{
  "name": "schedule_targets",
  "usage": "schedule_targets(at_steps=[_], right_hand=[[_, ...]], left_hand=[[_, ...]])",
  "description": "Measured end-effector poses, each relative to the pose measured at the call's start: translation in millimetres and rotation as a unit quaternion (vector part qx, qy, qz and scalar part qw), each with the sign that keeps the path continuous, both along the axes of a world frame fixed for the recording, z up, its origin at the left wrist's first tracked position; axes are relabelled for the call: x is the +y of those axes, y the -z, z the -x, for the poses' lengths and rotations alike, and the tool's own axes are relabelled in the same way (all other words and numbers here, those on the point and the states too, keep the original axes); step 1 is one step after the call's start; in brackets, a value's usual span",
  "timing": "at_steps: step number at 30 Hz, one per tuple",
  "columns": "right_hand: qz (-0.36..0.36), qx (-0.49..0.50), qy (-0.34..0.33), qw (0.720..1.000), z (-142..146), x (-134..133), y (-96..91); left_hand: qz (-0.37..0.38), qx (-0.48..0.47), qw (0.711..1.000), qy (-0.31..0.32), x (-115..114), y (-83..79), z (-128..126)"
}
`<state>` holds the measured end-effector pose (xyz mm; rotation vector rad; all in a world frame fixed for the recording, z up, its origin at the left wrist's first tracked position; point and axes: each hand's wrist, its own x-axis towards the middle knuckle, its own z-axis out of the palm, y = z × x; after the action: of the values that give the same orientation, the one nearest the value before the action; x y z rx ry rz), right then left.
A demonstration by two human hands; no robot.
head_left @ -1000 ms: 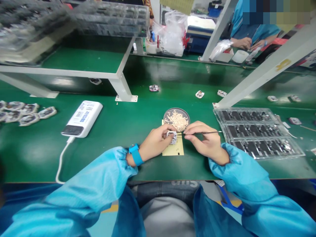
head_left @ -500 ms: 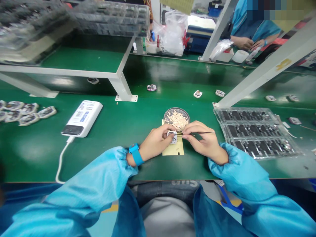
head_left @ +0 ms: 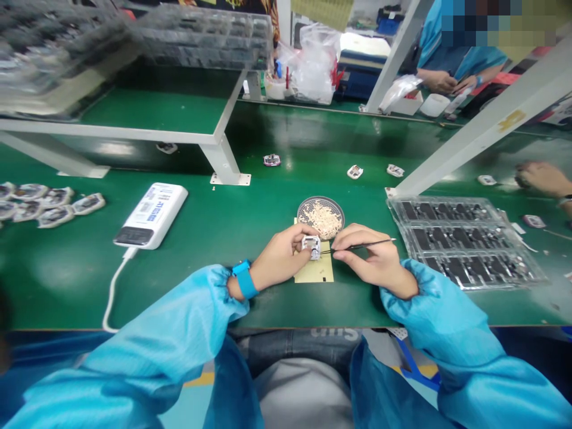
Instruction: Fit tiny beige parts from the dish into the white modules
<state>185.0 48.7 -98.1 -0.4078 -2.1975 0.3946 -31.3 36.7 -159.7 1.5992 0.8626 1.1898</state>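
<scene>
My left hand (head_left: 283,255) pinches a small white device housing (head_left: 311,246) between thumb and fingers, its open side with inner parts facing up. Closed around thin dark tweezers (head_left: 364,245), my right hand (head_left: 369,256) is just to the right, and the tips point at the housing's lower right edge. I cannot tell whether the tips touch it. Beneath both hands lies a yellow paper (head_left: 313,273). Directly behind the housing, a round dark dish (head_left: 300,208) holds many small pale pieces.
A white power bank (head_left: 154,214) with a cable lies left, beside several white housings (head_left: 56,215). At right is a clear tray (head_left: 469,241) of dark parts. Metal posts (head_left: 221,158) stand behind. More housings (head_left: 355,172) lie further back. Another person's hand (head_left: 545,177) reaches in from the right.
The tweezers' tips have drawn slightly down and away from the housing, as my right hand shifted a little right. Another person's hand has come in at the far right, over a housing.
</scene>
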Motion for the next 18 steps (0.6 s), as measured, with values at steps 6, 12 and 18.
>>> schedule_targets(at_steps=[6, 12, 18], right_hand=[[-0.006, -0.012, -0.007, 1.000, -1.2, 1.3, 1.8], [-0.007, -0.012, -0.011, 1.000, -0.5, -0.8, 0.3], [-0.010, -0.017, -0.015, 1.000, -0.2, -0.3, -1.4]], left_hand=[[0.019, -0.014, 1.000, 0.001, -0.7, -5.1, -0.3], [0.038, -0.036, 0.999, 0.005, 0.9, -7.2, -0.4], [0.056, -0.060, 0.997, 0.010, 1.6, -10.1, 0.7]])
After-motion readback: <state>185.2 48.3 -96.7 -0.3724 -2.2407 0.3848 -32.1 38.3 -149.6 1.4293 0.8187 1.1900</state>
